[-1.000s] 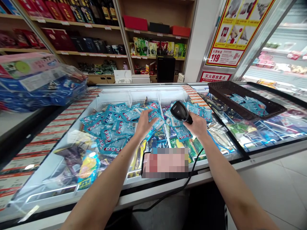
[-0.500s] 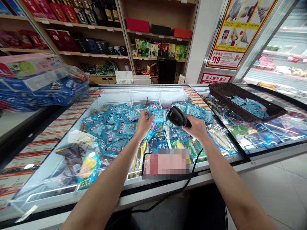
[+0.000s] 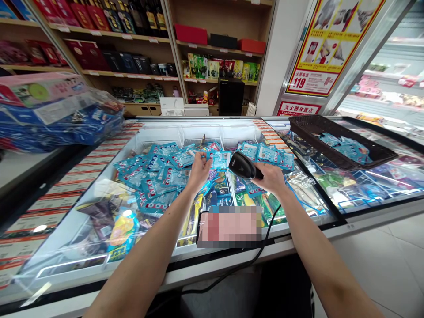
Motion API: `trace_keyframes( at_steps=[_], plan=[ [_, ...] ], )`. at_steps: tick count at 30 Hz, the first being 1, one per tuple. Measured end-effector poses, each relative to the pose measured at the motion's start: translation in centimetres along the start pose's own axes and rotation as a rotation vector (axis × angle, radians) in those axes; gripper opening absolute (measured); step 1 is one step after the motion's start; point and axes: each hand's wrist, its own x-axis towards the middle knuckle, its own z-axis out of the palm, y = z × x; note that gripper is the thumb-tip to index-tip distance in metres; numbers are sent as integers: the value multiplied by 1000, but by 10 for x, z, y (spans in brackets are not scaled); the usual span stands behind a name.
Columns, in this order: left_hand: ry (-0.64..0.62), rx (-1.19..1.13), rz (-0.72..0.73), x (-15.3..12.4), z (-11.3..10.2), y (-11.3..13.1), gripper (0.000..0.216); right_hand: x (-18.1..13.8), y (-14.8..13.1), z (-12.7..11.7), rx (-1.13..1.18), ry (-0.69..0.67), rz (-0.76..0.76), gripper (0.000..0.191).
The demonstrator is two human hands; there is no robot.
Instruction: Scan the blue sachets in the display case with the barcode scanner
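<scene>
My left hand (image 3: 198, 170) is closed on a small blue packet (image 3: 221, 159), lifted a little above the heap of like blue packets (image 3: 155, 176) in the open chest freezer (image 3: 185, 128). My right hand (image 3: 271, 177) grips a black barcode scanner (image 3: 243, 164), its head pointed left at the held packet from close by. The scanner's black cable (image 3: 261, 251) drops over the freezer's front edge.
A black basket (image 3: 338, 134) with more blue packets rests on the glass lid to the right. A blurred flat device (image 3: 230, 226) lies on the freezer's front rim. Stacked wrapped boxes (image 3: 49, 110) sit at the left. Shelves of goods stand behind.
My left hand picked a blue packet out of the heap and raised it. The scanner in my right hand tipped down and leftward toward that packet.
</scene>
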Motion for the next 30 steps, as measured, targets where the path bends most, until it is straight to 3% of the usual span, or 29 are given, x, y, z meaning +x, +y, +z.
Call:
trace_keyframes(
  at_steps=[11,30],
  plan=[
    [47,-18,-19,-5,-2,18,17,0,2,4,-7,24,-31,37],
    [21,53,-3,-1,-2,3,16,0,2,4,-6,36,-43,36]
  ],
)
